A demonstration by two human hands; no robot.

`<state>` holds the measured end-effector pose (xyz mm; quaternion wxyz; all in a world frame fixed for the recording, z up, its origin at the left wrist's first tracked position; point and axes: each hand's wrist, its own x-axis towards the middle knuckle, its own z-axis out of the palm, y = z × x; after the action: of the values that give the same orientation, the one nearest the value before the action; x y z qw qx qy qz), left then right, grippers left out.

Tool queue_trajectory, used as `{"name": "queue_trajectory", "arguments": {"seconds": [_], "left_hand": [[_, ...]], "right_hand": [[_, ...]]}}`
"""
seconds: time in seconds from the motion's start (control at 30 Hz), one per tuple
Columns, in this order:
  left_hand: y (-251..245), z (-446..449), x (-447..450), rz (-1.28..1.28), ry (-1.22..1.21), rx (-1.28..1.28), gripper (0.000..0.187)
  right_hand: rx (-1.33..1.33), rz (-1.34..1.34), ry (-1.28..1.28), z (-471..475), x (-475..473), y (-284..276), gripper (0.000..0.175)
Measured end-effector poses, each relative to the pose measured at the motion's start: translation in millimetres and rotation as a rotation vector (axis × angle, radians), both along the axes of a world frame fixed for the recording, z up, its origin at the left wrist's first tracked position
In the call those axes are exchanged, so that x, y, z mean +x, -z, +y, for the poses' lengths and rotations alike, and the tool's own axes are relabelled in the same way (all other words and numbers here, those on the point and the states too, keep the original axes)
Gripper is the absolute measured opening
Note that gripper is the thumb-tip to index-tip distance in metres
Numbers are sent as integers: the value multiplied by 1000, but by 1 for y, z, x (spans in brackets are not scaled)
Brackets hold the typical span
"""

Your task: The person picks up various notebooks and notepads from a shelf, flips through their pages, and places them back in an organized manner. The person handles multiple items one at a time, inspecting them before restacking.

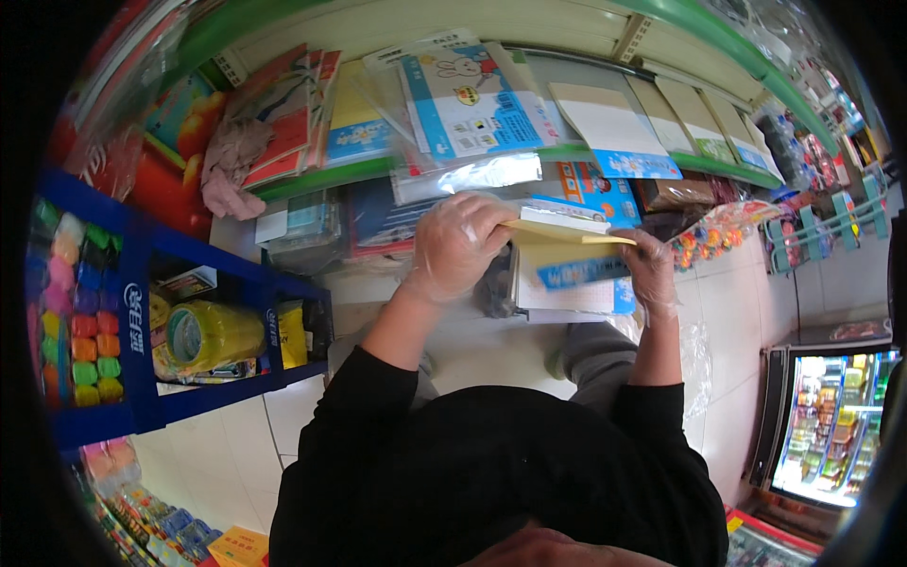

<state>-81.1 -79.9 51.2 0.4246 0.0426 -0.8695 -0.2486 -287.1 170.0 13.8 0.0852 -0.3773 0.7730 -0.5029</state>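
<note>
Both my hands wear clear plastic gloves. My left hand (460, 244) pinches the left end of a thin stack of yellowish paper pads (567, 235), and my right hand (648, 269) grips its other end. The stack is held up in front of me, seen nearly edge-on, with a blurred blue printed band at its lower side. Below it lie more paper pads (567, 294) with white gridded sheets and blue edges. On the green-edged shelf beyond rest a blue and white packet with a rabbit picture (468, 99) and a cream pad with a blue band (609, 127).
Left stands a blue display rack (145, 319) holding colourful packs and a yellow tape-like roll (212, 337). A crumpled pink cloth (234, 166) hangs at the shelf's left end. A bag of colourful sweets (716, 237) is right of my hands. A lit display fridge (829, 425) stands far right.
</note>
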Motion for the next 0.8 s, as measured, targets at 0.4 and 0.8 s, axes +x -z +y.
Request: {"name": "queue_trajectory", "arguments": {"seconds": [0.4, 0.8], "left_hand": [[7, 1, 1, 194, 48, 832, 55], [3, 27, -7, -343, 502, 1389, 53]], "right_hand": [[-307, -648, 30, 12, -18, 13, 34], [-393, -918, 41, -31, 10, 23, 38]]}}
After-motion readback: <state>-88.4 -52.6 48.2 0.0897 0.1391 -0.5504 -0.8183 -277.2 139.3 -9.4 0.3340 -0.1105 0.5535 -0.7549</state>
